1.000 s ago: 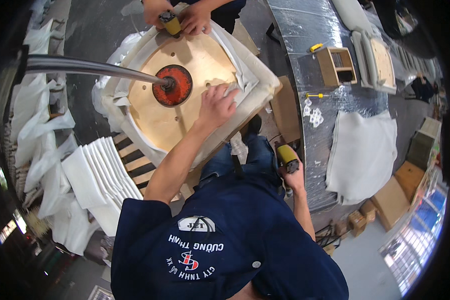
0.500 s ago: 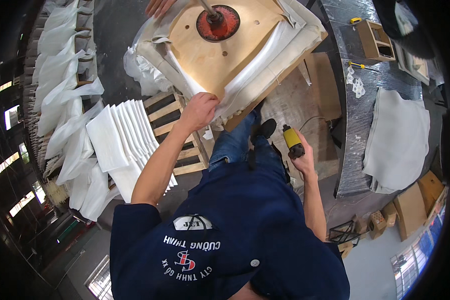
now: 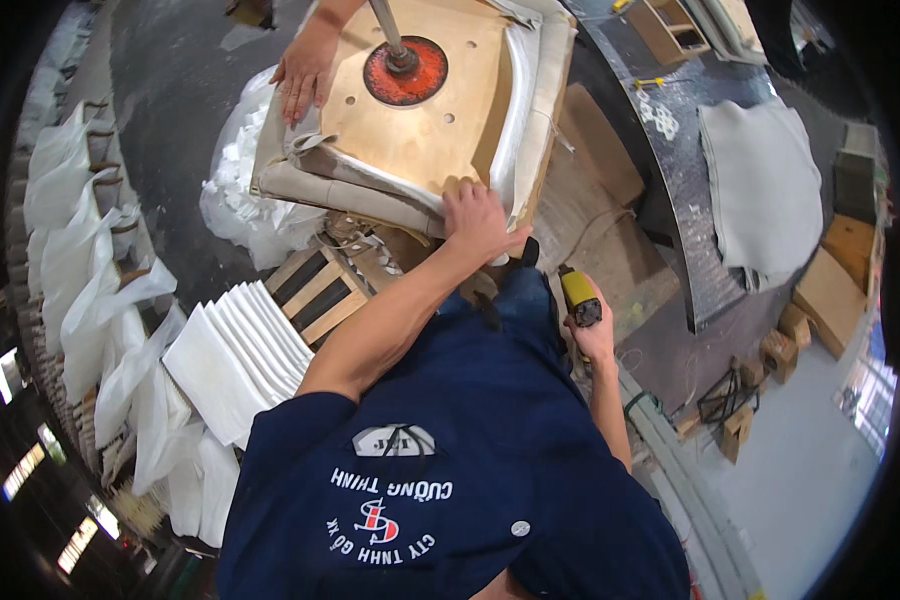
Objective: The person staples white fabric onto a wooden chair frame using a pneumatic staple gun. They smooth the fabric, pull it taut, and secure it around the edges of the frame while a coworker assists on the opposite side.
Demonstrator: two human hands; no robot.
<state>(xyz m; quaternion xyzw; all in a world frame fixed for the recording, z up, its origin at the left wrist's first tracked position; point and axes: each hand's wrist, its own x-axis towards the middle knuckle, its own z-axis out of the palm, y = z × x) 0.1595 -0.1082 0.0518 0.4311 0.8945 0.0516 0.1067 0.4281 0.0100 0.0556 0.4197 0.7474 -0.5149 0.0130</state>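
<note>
An upholstered seat panel with a bare plywood face (image 3: 425, 140) lies at the top, edged with white padding and beige-grey fabric (image 3: 355, 188). My left hand (image 3: 475, 218) reaches to its near corner, fingers bent and closed on the fabric edge there; the fingertips are partly hidden. Low on the right, my right hand (image 3: 592, 335) grips a yellow and black staple gun (image 3: 579, 296), held apart from the panel. A red disc (image 3: 406, 72) on a metal rod rests on the plywood. Another person's hand (image 3: 305, 75) lies on the panel's left edge.
White folded sheets (image 3: 235, 355) are stacked at left, near a wooden pallet (image 3: 315, 290) and a bag of white scraps (image 3: 240, 180). On the right, a dark table (image 3: 695, 230) bears light grey fabric pieces (image 3: 760, 185). Cardboard boxes (image 3: 832, 300) stand beyond it.
The view has shifted. My left hand remains at the panel's near corner, its fingers now further over the edge. The other person's hand has come further onto the left edge. My right hand still grips the staple gun.
</note>
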